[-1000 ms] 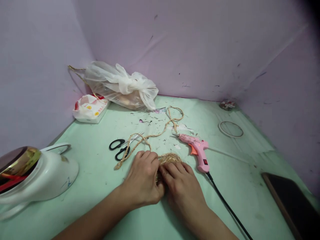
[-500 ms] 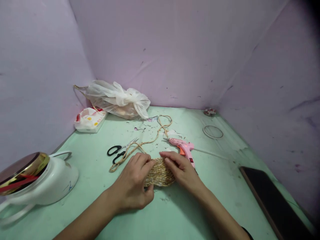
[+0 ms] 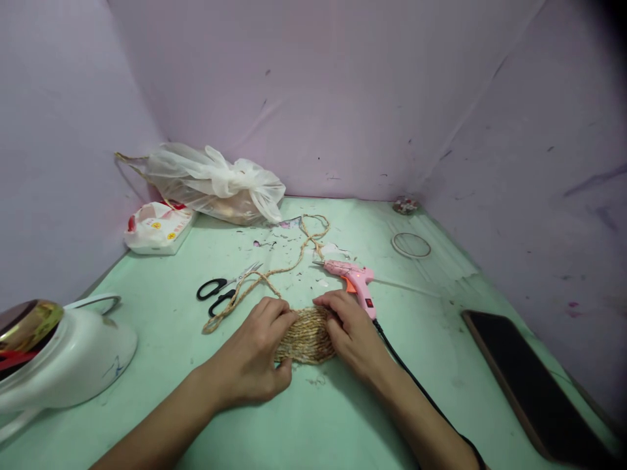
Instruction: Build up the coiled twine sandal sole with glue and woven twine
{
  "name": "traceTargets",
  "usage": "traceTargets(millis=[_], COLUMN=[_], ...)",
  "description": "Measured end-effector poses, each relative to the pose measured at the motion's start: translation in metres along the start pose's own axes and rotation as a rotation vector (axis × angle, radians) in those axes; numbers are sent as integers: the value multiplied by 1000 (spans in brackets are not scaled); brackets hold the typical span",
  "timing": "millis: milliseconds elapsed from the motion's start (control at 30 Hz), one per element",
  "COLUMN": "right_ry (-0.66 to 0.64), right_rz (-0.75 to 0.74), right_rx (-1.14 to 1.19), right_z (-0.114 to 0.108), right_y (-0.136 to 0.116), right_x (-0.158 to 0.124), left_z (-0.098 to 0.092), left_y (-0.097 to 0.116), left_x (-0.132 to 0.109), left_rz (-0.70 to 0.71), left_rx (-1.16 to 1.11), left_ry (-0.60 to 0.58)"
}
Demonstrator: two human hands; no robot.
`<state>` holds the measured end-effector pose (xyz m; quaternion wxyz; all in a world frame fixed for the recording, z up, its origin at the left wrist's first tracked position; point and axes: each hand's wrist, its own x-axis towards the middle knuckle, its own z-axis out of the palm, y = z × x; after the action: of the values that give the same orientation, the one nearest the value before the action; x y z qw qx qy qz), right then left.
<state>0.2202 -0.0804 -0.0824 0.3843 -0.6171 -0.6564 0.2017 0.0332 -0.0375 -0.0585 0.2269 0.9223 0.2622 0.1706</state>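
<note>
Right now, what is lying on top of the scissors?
A loop of cord crosses over the scissors, at the nearer handle and toward the blades. The parts directly beneath the cord are covered, so I cannot see them.

Left hand (image 3: pixel 252 349) and right hand (image 3: pixel 360 336) holding rope piece (image 3: pixel 308 336), glue gun (image 3: pixel 360 274) beyond

There is one left hand (image 3: pixel 255 351), one right hand (image 3: pixel 356 336), one woven rope piece (image 3: pixel 308 336), one rope (image 3: pixel 287 269) near one pair of scissors (image 3: pixel 236 282), one pink glue gun (image 3: pixel 361 281), one phone (image 3: pixel 526 385), one ring (image 3: pixel 412 256), one knotted bag (image 3: pixel 200 183), one white packet (image 3: pixel 159 230) and one white pot (image 3: pixel 93 352).
</note>
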Motion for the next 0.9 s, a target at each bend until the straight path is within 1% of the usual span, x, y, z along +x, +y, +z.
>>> traceTargets(millis=[67, 233, 400, 567, 733, 900], right_ry=[-5, -30, -77, -109, -103, -71], right_rz=[-11, 15, -11, 2, 13, 22], right_rx=[2, -12, -110, -168, -170, -102], right_z=[0, 1, 1, 2, 3, 2], right_y=[1, 1, -3, -3, -4, -4], right_x=[0, 3, 6, 9, 9, 9], left_z=[1, 3, 4, 4, 5, 4], left_y=[-1, -1, -3, -3, -2, -1], left_x=[0, 1, 1, 2, 2, 2], left_rz=[-1, 3, -4, -6, -4, -1], left_rx=[-3, 9, 5, -1, 8, 24], left_ry=[0, 7, -2, -2, 7, 8])
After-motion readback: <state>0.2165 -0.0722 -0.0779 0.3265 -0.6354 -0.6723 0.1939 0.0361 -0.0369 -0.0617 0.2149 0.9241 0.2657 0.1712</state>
